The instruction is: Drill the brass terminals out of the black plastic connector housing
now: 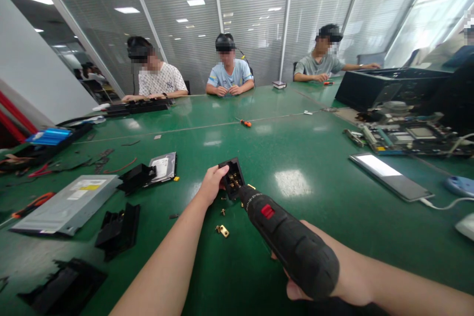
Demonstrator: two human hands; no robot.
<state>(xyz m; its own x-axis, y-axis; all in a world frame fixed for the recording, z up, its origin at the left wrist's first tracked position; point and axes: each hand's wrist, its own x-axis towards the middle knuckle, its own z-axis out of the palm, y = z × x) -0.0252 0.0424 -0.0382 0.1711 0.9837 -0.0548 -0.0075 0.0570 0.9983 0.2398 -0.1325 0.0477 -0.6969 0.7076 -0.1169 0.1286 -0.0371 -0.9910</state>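
My left hand point(214, 183) is closed on the left side of a small black plastic housing point(237, 170) with brass parts inside, tilted toward me above the green table. My right hand point(296, 276), partly hidden, is wrapped round the grip of a black cordless drill point(287, 239) with a red switch on top. The drill's nose points into the housing's opening; whether its bit touches a screw is too small to tell. Below the housing lie a brass plate point(224, 231) and a loose screw point(222, 212).
Left are black plastic housings point(117, 229), a metal drive point(70, 202), a hard disk point(163, 167) and an orange-black screwdriver point(35, 205). Right are a phone point(392, 177), a circuit board point(414, 133) and a black computer case point(385, 89). Another screwdriver point(245, 123) lies ahead. Several people sit across the table.
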